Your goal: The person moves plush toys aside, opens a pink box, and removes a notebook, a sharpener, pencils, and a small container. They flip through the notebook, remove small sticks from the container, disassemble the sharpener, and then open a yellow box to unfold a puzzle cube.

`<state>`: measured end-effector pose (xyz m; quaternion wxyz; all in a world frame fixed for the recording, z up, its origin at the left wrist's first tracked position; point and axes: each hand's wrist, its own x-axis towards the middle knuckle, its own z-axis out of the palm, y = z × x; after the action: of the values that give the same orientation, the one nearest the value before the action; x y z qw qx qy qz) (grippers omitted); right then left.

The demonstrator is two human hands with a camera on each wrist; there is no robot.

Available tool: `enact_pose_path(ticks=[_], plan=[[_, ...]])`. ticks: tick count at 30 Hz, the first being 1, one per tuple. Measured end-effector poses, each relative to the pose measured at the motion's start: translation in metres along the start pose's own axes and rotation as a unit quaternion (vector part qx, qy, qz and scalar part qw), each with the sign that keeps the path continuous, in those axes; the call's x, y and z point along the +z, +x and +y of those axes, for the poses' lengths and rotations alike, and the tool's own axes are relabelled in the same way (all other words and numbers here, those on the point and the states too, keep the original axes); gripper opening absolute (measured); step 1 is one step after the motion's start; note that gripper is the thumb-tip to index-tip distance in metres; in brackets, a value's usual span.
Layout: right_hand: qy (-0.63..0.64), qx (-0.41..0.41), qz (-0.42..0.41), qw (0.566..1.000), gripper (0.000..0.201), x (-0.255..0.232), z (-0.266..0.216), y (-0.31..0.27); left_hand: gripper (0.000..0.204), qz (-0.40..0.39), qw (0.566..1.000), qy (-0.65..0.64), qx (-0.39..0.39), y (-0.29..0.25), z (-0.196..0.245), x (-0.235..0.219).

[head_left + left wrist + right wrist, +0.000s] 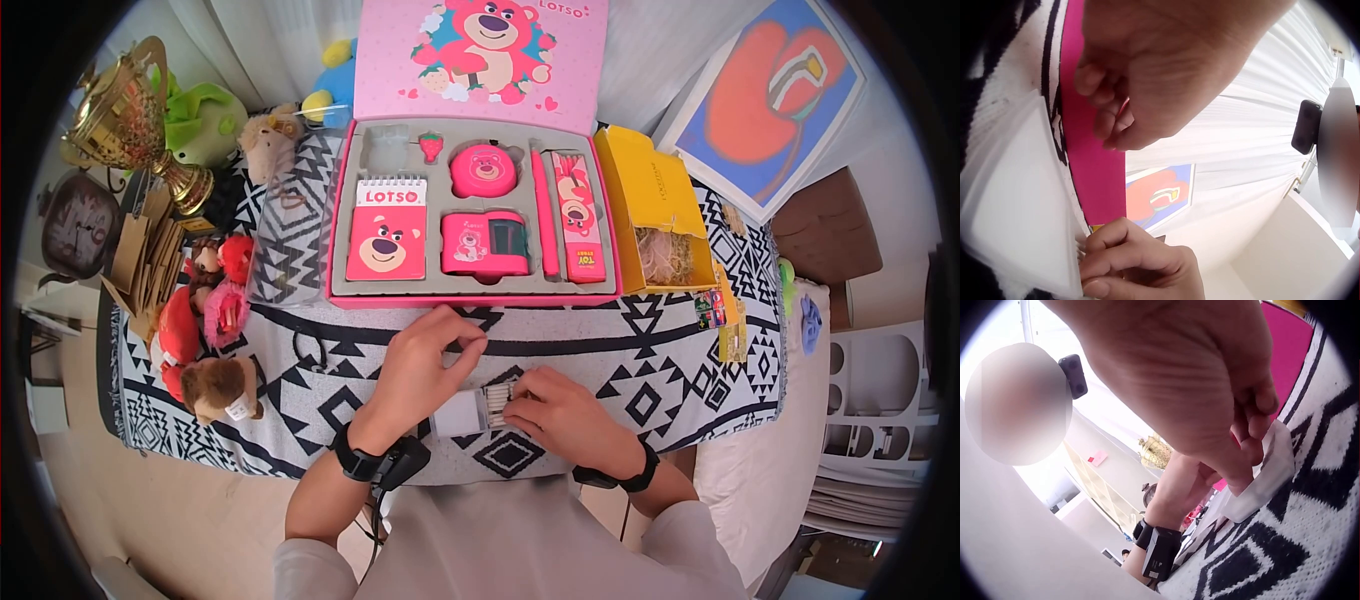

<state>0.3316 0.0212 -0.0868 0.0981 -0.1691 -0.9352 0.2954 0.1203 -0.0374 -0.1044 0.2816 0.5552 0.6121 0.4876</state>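
Note:
A small white plastic box (460, 414) lies on the patterned cloth, its right part see-through with thin white cotton swabs (497, 402) inside. My right hand (570, 418) is at the box's right end, its thumb and fingertips pinching at the swabs. In the right wrist view the fingers of that hand reach into the clear box (1266, 487). My left hand (425, 360) hovers above and left of the box, near the pink gift set's front edge. Its fingers are loosely curled, and nothing shows between them. The left wrist view has the white box (1019, 206) below that hand.
Behind my hands stands an open pink gift box (470, 300) with a notepad, sharpener and pens. To its right is a yellow box (655, 210); to its left, a clear plastic cover (295, 230). Plush toys (215, 390) and a gold trophy (130, 120) stand at the left.

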Motion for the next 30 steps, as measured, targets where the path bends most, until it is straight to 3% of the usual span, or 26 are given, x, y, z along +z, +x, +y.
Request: enact_pose_path(ticks=[6,8,12,18,22,25,27,30], plan=[[-0.015,-0.008,-0.013,1.0,0.011,-0.001,-0.001,0.0,0.01,0.061,0.994,0.084,-0.041,-0.002,-0.007,-0.007],[-0.015,-0.011,-0.012,1.0,0.01,0.0,-0.001,0.0,0.012,0.064,0.972,0.219,-0.046,-0.005,-0.016,-0.009],[-0.006,-0.018,-0.005,1.0,0.01,-0.001,-0.001,0.001,0.014,0.045,0.97,0.221,-0.086,-0.005,-0.01,-0.009],[-0.013,0.039,0.068,0.997,0.011,-0.014,0.006,0.001,0.014,0.029,0.966,0.254,-0.039,-0.005,-0.012,0.0],[-0.023,0.062,0.109,0.992,0.012,-0.018,0.01,0.002,0.011,0.003,0.969,0.247,-0.023,-0.005,-0.013,0.0],[-0.01,0.074,0.111,0.991,0.014,-0.021,0.009,0.001,0.009,-0.018,0.985,0.166,0.038,-0.004,-0.008,0.004],[0.005,0.066,0.116,0.991,0.016,-0.021,0.005,0.003,0.01,-0.111,0.989,0.076,0.063,-0.006,0.0,0.005],[0.026,0.052,0.11,0.992,0.019,-0.017,0.002,0.004,0.01,-0.144,0.988,0.024,0.049,-0.009,0.005,0.009]])
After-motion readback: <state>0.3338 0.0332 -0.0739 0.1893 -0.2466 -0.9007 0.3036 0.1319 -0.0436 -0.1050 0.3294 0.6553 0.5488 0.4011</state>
